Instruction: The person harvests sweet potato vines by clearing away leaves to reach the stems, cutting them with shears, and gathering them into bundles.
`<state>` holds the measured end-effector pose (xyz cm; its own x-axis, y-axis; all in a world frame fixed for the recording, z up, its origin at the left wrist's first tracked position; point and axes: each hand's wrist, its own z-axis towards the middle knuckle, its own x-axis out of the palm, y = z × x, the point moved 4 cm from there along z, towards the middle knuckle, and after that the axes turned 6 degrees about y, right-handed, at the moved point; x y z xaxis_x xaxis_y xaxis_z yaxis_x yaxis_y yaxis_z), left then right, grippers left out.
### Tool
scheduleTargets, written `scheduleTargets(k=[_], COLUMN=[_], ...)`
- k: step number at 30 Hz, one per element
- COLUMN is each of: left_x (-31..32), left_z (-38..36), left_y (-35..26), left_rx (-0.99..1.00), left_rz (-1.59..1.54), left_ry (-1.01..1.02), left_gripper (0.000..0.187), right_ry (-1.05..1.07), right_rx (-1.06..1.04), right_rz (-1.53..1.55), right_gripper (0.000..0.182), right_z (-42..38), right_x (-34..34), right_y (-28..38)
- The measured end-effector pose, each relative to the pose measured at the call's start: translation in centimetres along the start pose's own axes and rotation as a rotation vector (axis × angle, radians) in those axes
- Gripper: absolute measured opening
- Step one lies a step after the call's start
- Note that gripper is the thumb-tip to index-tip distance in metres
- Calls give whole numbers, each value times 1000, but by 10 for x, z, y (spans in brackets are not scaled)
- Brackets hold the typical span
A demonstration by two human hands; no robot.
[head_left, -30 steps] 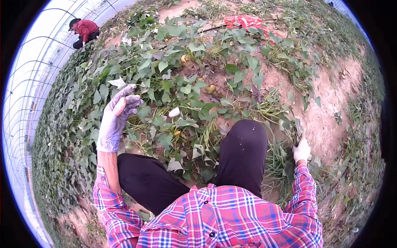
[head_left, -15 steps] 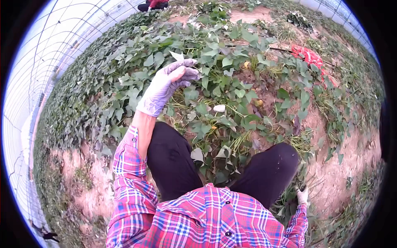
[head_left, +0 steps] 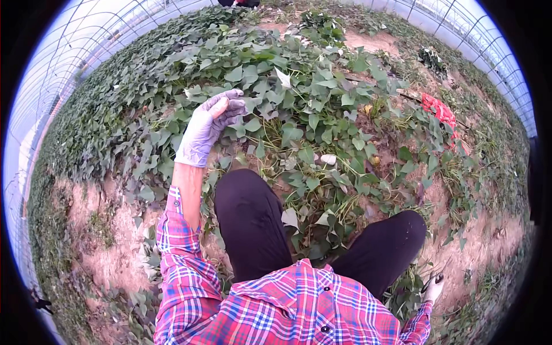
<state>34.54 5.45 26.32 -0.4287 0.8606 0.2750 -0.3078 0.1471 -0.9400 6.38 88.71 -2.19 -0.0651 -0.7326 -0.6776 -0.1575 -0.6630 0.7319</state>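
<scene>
My left hand (head_left: 215, 123), in a pale purple glove with the thumb tip bare, hangs over the leafy vines (head_left: 270, 129) at upper left. Its fingers are curled toward the thumb; anything inside them is hidden. Low on the right, beside my knee, is my right hand (head_left: 434, 287) in a whitish glove. Its fingers look closed near some dark, thin stems, but what they hold is too small to tell. A pale, upturned leaf (head_left: 283, 79) stands right of my left hand. Among the vines between my knees and that leaf lies a small whitish lump (head_left: 328, 159).
Red plastic netting or ribbon (head_left: 439, 110) lies at the right. Bare reddish soil (head_left: 118, 247) shows at lower left, and more soil at the right. A person in dark clothing (head_left: 238, 3) is partly visible at the top. Arched greenhouse walls (head_left: 489, 40) curve along both sides.
My left hand has moved left and slightly down, away from the pale leaf. My right hand has shifted right and down. The view has turned somewhat, so the vines sit further right.
</scene>
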Motion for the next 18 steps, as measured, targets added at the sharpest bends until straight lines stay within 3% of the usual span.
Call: scheduleTargets(k=[3, 4, 8, 10, 12, 15, 17, 18], left_x=[-23, -30, -48, -49, -52, -56, -55, -54], left_z=[0, 0, 8, 10, 11, 20, 31, 36], left_y=[-3, -3, -1, 0, 2, 12, 23, 32], left_rx=[22, 15, -13, -34, -45, -111, -183, -225], left_rz=[8, 2, 30, 58, 117, 188, 228, 245], left_ry=[-26, -45, -20, -14, -2, 58, 120, 156], left_gripper=[40, 40, 40, 40, 41, 35, 34, 34], right_ry=[-9, 44, 185, 269, 330, 511, 633, 660], right_rx=[-34, 14, -24, -248, -313, -450, -511, -655], right_rz=[-91, 185, 194, 186, 317, 168, 118, 6], right_gripper=[41, 42, 38, 25, 25, 34, 35, 37], right_z=[31, 43, 20, 32, 21, -30, -52, -49], right_x=[-4, 1, 31, 60, 91, 135, 176, 204], right_y=[27, 34, 192, 245, 313, 439, 493, 508])
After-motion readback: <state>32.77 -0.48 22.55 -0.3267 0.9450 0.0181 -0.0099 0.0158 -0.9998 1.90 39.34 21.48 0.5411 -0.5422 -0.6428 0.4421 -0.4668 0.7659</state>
